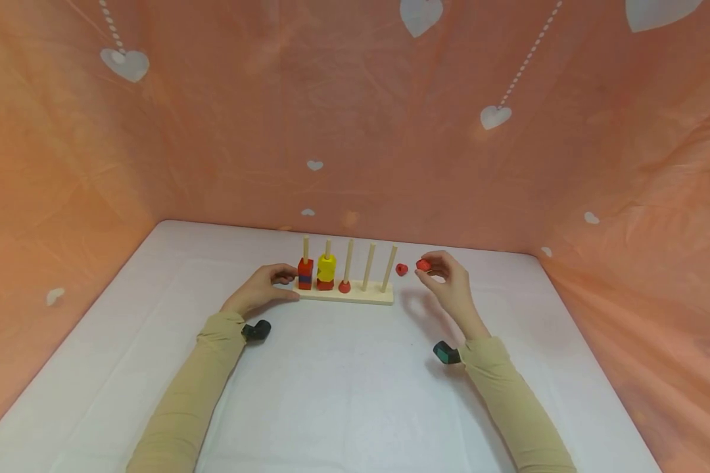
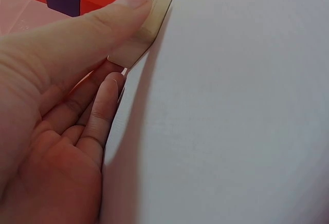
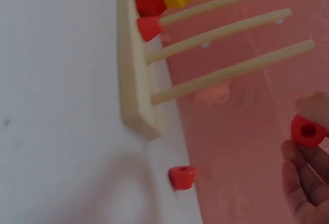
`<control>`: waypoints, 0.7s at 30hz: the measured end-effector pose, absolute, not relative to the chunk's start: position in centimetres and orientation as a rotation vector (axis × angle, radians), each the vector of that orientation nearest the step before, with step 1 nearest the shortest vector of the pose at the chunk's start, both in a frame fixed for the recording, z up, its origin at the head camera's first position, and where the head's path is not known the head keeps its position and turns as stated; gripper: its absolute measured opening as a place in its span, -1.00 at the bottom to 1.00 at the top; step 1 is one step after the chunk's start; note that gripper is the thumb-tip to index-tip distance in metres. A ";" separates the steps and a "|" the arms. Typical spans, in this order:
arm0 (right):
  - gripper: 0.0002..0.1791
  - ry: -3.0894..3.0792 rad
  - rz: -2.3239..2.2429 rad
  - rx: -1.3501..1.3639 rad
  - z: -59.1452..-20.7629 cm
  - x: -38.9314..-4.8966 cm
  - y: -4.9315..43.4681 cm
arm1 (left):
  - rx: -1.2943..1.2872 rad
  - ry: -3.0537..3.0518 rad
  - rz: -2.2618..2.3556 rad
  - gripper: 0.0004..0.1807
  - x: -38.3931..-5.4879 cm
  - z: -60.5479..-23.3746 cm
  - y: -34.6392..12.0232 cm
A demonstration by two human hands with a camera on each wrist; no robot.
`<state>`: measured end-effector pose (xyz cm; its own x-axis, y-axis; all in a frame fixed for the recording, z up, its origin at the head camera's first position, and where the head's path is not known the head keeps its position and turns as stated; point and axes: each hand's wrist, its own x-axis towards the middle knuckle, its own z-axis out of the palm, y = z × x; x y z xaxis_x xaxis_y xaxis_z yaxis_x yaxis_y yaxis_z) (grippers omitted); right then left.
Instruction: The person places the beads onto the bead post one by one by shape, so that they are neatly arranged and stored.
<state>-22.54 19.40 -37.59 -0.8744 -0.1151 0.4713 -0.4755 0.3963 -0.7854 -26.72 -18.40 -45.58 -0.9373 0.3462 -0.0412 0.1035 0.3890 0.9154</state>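
Note:
A wooden peg stand [image 1: 346,297] with upright pegs sits toward the back of the table. My left hand [image 1: 263,288] holds its left end, the thumb [image 2: 115,21] along the front of the base and the fingers behind. Red and blue blocks [image 1: 305,278] fill the leftmost peg. Yellow pieces [image 1: 327,268] over red are stacked on the second, and a red bead [image 1: 344,287] is at the foot of the third. To the right of the stand, my right hand [image 1: 449,286] pinches another red bead [image 3: 308,142], its hole showing, between thumb and fingertips above the table.
One loose red bead [image 3: 182,179] lies on the table between the stand and my right hand. The white-covered table [image 1: 343,381] ends at a pink-orange curtain [image 1: 355,131] with white hearts, which also hangs along both sides.

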 end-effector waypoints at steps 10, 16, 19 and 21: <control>-0.65 -2.127 1.547 0.569 -34.7 -22.7 17.4 | 0.390 2.412 1.571 -0.38 -26.4 -45.1 -18.3; -0.65 -2.040 1.620 0.629 -33.3 -23.0 15.4 | 0.380 2.417 1.573 -0.35 -27.2 -46.4 -18.7; -0.66 -2.012 1.651 0.661 -32.7 -23.1 14.3 | 0.364 2.411 1.585 -0.35 -27.3 -46.5 -18.8; -0.66 -2.007 1.664 0.684 -32.4 -23.1 13.6 | 0.368 2.413 1.584 -0.35 -27.2 -46.4 -18.8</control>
